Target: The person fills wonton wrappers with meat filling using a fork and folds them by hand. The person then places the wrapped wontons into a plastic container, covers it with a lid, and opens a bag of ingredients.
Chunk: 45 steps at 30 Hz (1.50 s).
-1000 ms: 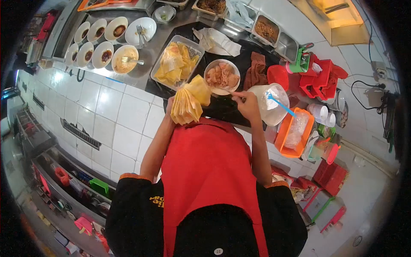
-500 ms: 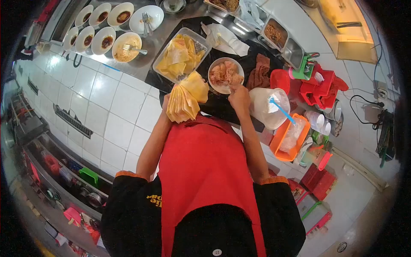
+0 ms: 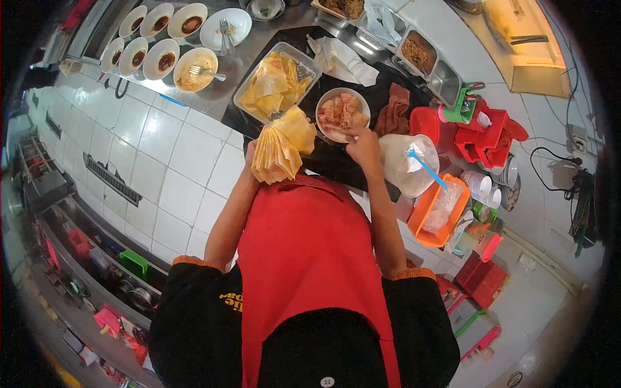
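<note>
Gripping a fanned stack of yellow sheets (image 3: 282, 150) from beneath and behind, the left hand (image 3: 251, 154) is mostly hidden by what it holds; the stack stands over the dark board (image 3: 330, 160), just above the top of the red apron (image 3: 307, 258). With the white bowl (image 3: 333, 134) as the centre of the clock and twelve at the top of the view, the stack sits at eight o'clock. Pinkish, meat-like food (image 3: 339, 110) fills much of the bowl. At five o'clock, the right hand (image 3: 363, 149) has its fingers bent by the bowl's rim; whether they grip a utensil or the rim, I cannot tell. A clear tray (image 3: 305, 70) with more yellow sheets (image 3: 272, 84) lies at ten o'clock, near the stack. Crumpled white paper (image 3: 343, 61) is at twelve, and a brown cloth (image 3: 393, 111) at three. A whitish tub (image 3: 396, 161) stands at four, with a blue handle (image 3: 427, 169) crossing it. Well beyond the tray, toward ten, six pale bowls (image 3: 152, 58) contain dark sauce.
</note>
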Each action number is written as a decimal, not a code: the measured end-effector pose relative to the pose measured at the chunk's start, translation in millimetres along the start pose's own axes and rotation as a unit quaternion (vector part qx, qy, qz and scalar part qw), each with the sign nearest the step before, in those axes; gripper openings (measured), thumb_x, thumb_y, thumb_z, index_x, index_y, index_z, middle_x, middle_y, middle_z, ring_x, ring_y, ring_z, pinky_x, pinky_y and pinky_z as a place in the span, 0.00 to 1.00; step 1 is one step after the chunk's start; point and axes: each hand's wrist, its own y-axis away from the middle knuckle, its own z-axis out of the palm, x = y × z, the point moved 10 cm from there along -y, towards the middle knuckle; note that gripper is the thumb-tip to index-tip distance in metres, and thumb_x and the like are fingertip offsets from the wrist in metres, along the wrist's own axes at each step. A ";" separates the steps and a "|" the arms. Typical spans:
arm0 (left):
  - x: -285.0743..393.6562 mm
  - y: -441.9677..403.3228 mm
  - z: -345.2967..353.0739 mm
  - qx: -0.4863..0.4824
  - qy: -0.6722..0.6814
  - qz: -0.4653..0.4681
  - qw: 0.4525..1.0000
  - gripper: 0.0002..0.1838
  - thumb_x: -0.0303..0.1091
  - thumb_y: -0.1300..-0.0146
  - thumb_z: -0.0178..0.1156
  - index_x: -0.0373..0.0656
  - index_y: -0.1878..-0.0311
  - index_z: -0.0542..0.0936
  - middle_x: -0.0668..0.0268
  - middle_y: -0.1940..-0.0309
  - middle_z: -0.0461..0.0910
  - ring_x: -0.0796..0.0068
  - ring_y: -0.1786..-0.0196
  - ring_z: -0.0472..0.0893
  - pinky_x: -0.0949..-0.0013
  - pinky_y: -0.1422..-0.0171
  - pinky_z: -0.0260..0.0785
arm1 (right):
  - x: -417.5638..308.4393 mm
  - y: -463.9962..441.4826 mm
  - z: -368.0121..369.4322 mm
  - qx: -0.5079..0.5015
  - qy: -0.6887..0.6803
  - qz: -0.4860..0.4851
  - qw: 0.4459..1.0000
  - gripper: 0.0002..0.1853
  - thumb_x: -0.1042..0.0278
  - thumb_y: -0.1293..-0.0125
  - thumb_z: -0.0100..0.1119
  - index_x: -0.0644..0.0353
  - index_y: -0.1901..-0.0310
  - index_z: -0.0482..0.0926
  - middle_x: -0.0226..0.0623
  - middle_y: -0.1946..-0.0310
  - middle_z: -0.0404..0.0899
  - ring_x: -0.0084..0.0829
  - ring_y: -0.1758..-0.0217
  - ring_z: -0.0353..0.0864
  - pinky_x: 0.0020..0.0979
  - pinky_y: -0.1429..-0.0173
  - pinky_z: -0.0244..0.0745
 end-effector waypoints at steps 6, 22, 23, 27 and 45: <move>-0.6 11.0 33.5 -0.010 0.029 -0.020 0.999 0.31 0.52 0.23 0.42 0.30 0.36 0.70 0.47 0.46 0.79 0.53 0.47 0.82 0.53 0.40 0.76 | 6.1 4.6 -8.0 -0.042 0.035 0.014 0.998 0.13 0.74 0.45 0.62 0.52 0.59 0.89 0.45 0.61 0.86 0.46 0.53 0.84 0.42 0.47 0.78; -4.5 -13.9 19.7 -0.039 -0.030 -0.009 0.999 0.30 0.50 0.23 0.39 0.32 0.34 0.68 0.44 0.43 0.77 0.48 0.43 0.79 0.49 0.35 0.72 | -47.7 41.0 -111.6 -0.001 -0.143 -0.071 0.987 0.09 0.77 0.39 0.60 0.60 0.60 0.88 0.43 0.66 0.86 0.40 0.65 0.85 0.35 0.60 0.75; -4.6 -16.9 27.0 -0.057 -0.021 -0.005 0.998 0.30 0.51 0.24 0.40 0.31 0.36 0.70 0.45 0.45 0.78 0.49 0.45 0.81 0.49 0.36 0.73 | -55.9 43.5 -118.5 -0.001 -0.144 -0.075 0.987 0.09 0.77 0.39 0.60 0.60 0.60 0.88 0.43 0.66 0.86 0.40 0.65 0.85 0.35 0.60 0.75; -5.1 -7.2 76.9 -0.107 -0.007 -0.013 0.994 0.26 0.45 0.23 0.41 0.29 0.41 0.74 0.48 0.50 0.81 0.52 0.48 0.83 0.52 0.39 0.76 | -38.0 48.6 -122.5 0.073 -0.140 -0.074 0.985 0.11 0.78 0.41 0.60 0.61 0.58 0.87 0.42 0.69 0.86 0.35 0.69 0.83 0.32 0.62 0.74; 25.7 13.0 42.7 -0.050 -0.060 0.062 0.995 0.29 0.49 0.22 0.40 0.29 0.41 0.73 0.48 0.50 0.82 0.52 0.51 0.84 0.52 0.44 0.79 | -1.8 14.2 5.0 0.003 0.117 0.058 0.991 0.09 0.75 0.46 0.60 0.61 0.63 0.86 0.54 0.67 0.83 0.53 0.60 0.84 0.49 0.54 0.79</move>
